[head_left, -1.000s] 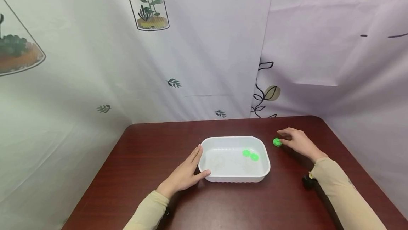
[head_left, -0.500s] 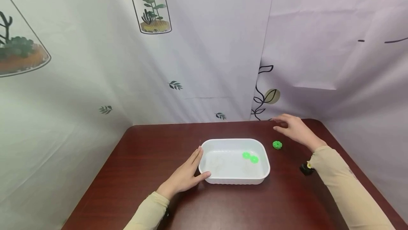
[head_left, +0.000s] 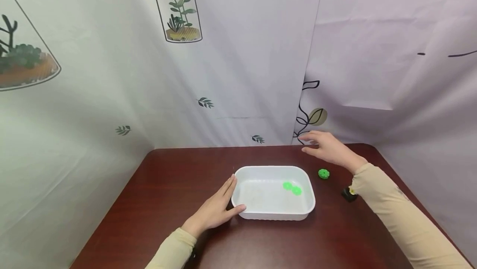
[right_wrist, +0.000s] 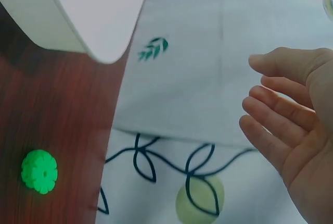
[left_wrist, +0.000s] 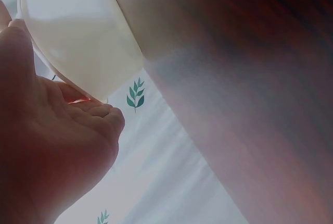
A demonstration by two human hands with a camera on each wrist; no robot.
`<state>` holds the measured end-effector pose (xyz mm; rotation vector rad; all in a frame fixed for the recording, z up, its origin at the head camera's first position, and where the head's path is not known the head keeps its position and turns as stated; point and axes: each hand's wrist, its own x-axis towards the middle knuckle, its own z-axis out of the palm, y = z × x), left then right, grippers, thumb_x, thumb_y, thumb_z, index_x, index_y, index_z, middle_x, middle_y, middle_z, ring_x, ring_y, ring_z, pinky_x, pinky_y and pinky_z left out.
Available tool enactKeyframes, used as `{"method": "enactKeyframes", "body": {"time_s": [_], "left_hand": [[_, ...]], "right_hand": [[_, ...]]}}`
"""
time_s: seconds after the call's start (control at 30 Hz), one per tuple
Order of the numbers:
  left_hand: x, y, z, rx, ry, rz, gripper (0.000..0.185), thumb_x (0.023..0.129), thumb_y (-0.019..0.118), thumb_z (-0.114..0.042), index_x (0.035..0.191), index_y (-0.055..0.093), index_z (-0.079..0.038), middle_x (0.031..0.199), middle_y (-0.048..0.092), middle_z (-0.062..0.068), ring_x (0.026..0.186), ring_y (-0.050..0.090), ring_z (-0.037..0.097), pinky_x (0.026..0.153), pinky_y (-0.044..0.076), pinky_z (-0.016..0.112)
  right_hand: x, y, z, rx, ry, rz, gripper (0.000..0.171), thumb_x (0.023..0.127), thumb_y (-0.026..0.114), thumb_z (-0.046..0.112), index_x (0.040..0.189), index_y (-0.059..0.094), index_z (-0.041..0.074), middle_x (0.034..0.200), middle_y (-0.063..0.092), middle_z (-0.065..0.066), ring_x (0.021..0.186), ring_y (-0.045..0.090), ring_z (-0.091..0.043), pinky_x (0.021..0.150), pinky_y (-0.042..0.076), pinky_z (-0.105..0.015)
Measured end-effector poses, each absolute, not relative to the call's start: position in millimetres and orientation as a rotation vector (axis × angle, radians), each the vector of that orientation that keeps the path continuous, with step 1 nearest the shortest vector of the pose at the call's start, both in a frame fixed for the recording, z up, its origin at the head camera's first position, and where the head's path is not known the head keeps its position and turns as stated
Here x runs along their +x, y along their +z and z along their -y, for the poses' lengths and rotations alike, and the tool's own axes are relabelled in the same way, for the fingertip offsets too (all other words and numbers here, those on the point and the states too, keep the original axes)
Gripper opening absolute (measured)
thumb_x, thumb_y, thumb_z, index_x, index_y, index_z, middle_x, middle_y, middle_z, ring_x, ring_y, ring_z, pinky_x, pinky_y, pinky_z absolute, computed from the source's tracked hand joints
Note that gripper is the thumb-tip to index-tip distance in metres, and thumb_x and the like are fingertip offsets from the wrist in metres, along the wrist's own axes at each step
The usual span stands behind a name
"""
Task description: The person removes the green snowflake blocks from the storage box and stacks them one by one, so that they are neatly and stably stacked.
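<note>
A white plastic tray (head_left: 309, 204) stands in the middle of the dark red table (head_left: 167, 190), with two green flower-shaped discs (head_left: 292, 188) lying in it. My left hand (head_left: 218, 206) rests flat on the table, its fingers straight against the tray's left wall (left_wrist: 78, 41). A third green disc (head_left: 323, 173) lies on the table just right of the tray, and shows too in the right wrist view (right_wrist: 39, 171). My right hand (head_left: 325, 146) hovers above the table behind that disc, fingers spread and holding nothing (right_wrist: 283, 125).
A small black object (head_left: 349, 194) lies on the table beside my right forearm. Printed fabric sheets with plant drawings (head_left: 179, 12) hang close behind and on both sides of the table.
My right hand let go of the green disc, rose and moved left and back toward the curtain. The disc stayed on the table. The left hand kept still.
</note>
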<state>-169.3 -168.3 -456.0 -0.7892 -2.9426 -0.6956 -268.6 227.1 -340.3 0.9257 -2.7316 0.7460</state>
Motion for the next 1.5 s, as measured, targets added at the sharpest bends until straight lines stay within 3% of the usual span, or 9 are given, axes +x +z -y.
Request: {"method": "enactKeyframes", "body": {"time_s": [0.33,0.63,0.83,1.03,1.5], "left_hand": [[-170,-459,167,-0.817,-0.712,2.924,0.096,0.095,0.051,-0.068,0.161,0.020,-0.004,0.168,0.015,0.010,0.152,0.019,0.024,0.115,0.033,0.048],[-170,-459,168,-0.824,-0.694,2.917,0.096,0.096,0.051,-0.068,0.160,0.022,-0.002,0.167,0.017,0.012,0.152,0.020,0.027,0.115,0.033,0.048],[-171,-457,168,-0.828,-0.696,2.908,0.096,0.095,0.052,-0.067,0.160,0.023,-0.002,0.167,0.017,0.013,0.152,0.022,0.030,0.114,0.033,0.050],[-171,-456,168,-0.796,-0.687,2.953,0.098,0.095,0.049,-0.070,0.161,0.018,-0.006,0.168,0.013,0.008,0.153,0.017,0.023,0.116,0.031,0.046],[-170,-454,167,-0.802,-0.686,2.941,0.096,0.095,0.050,-0.068,0.161,0.019,-0.005,0.168,0.015,0.011,0.152,0.018,0.024,0.115,0.032,0.046]], "right_hand": [[-265,-349,-196,1.158,0.651,2.747,0.039,0.093,0.073,0.015,0.128,0.067,-0.002,0.125,0.066,-0.019,0.109,0.066,-0.034,0.087,0.055,-0.048],[-260,-361,-181,1.162,0.667,2.892,0.052,0.091,0.076,0.035,0.130,0.067,0.001,0.128,0.066,-0.015,0.111,0.067,-0.032,0.090,0.055,-0.046],[-257,-367,-174,1.182,0.623,2.913,0.053,0.091,0.076,0.032,0.132,0.065,0.001,0.131,0.064,-0.015,0.114,0.066,-0.031,0.093,0.054,-0.045],[-259,-376,-170,1.197,0.601,2.950,0.054,0.091,0.077,0.030,0.133,0.065,-0.001,0.131,0.065,-0.015,0.122,0.060,-0.032,0.100,0.049,-0.049],[-256,-396,-169,1.201,0.583,2.987,0.051,0.090,0.077,0.025,0.131,0.065,-0.003,0.128,0.066,-0.016,0.118,0.062,-0.033,0.098,0.050,-0.050]]}}
